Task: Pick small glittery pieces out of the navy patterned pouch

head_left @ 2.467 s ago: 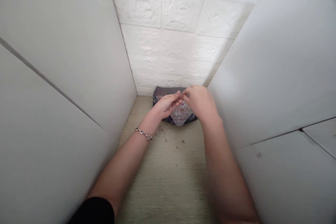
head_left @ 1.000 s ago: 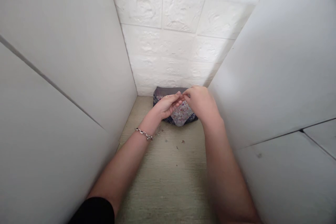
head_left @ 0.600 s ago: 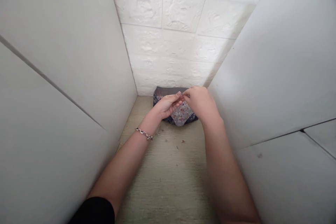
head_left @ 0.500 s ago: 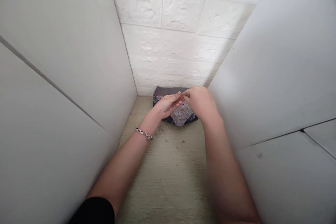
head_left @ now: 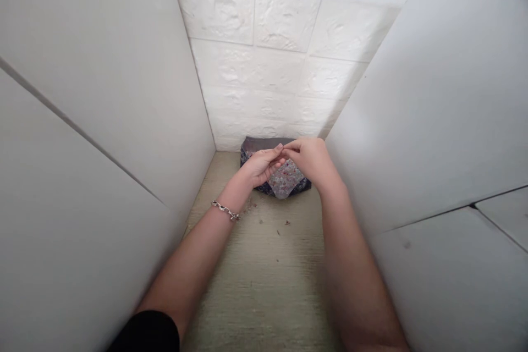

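Note:
Both my hands meet above a dark patterned container that is full of small, multicoloured bead-like bits. My left hand, palm turned up, has its fingers curled and its thumb pressed near the fingertips. From the right, my right hand bends down at the wrist and pinches at the left fingertips. Whatever lies between the fingers is too small to make out. A silver chain bracelet circles my left wrist.
Grey-white panels rise close on the left and right. Behind the container stands a white brick-textured wall. Tiny crumbs lie scattered on the pale wood-grain surface in front.
My right fingers have shifted very slightly left against the left fingertips. The container and my left arm stay practically where they were.

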Motion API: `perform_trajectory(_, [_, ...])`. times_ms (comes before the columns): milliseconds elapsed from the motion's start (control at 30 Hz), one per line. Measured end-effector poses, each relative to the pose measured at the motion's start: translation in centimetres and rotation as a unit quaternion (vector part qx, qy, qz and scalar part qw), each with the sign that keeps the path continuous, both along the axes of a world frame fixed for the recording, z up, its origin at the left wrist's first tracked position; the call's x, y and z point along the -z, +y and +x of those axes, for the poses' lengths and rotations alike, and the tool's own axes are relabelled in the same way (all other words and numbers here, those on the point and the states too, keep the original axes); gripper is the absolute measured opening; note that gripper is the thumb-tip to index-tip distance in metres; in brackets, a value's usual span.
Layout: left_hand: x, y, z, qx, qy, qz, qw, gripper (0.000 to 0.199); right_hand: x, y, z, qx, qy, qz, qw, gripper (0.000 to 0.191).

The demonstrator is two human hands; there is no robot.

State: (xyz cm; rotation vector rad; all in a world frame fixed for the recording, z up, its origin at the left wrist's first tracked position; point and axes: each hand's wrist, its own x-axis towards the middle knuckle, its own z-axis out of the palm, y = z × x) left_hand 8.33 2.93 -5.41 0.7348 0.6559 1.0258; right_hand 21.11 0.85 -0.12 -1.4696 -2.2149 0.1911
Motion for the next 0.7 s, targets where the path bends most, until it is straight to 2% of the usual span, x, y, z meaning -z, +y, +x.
perform_trajectory(300, [0.1,0.3,0.1,-0.015,0.024,0.012,1.000,0.013,0.5,0.2,-0.3,0.026,0.051,-0.004,0.998,0.025])
perform_trajectory(533, [0.1,0.4,0.2,-0.021,0.003,0.002,1.000,0.008,1.1,0.3,-0.4,0.050,0.094,-0.057,0.993,0.021])
perform_trajectory(700, [0.1,0.4,0.1,-0.032,-0.017,-0.006,0.999,0.013,1.4,0.5,-0.3,0.042,0.128,-0.080,0.988,0.023])
